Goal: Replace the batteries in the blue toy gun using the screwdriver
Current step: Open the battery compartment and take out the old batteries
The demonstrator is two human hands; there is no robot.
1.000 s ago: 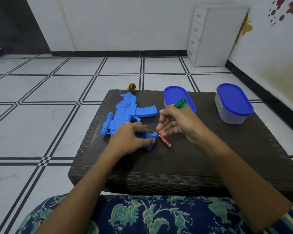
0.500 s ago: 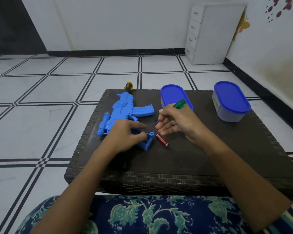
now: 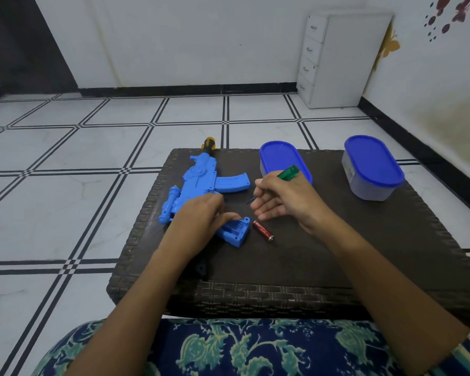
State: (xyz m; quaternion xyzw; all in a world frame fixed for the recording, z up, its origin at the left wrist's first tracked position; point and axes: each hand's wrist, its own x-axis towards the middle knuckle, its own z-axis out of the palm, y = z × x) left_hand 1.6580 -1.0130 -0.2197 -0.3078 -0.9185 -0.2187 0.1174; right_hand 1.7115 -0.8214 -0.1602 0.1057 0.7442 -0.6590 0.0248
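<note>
The blue toy gun (image 3: 198, 183) lies flat on the dark woven table (image 3: 310, 253), its orange muzzle at the far edge. My left hand (image 3: 198, 221) rests on the gun's grip, thumb and fingers at the open battery compartment (image 3: 235, 230). A red battery (image 3: 263, 231) lies on the table just right of the grip. My right hand (image 3: 282, 199) holds a green-handled screwdriver (image 3: 288, 172), its thin tip pointing down-left, a little above the table and apart from the gun.
Two blue-lidded plastic containers stand at the back of the table, one (image 3: 282, 161) behind my right hand, the other (image 3: 372, 166) at the far right. A small dark piece (image 3: 202, 268) lies near the table's front edge. A white drawer cabinet (image 3: 337, 61) stands against the wall.
My left hand has shifted on the grip, uncovering the open battery compartment. My right hand with the screwdriver has stayed in about the same place.
</note>
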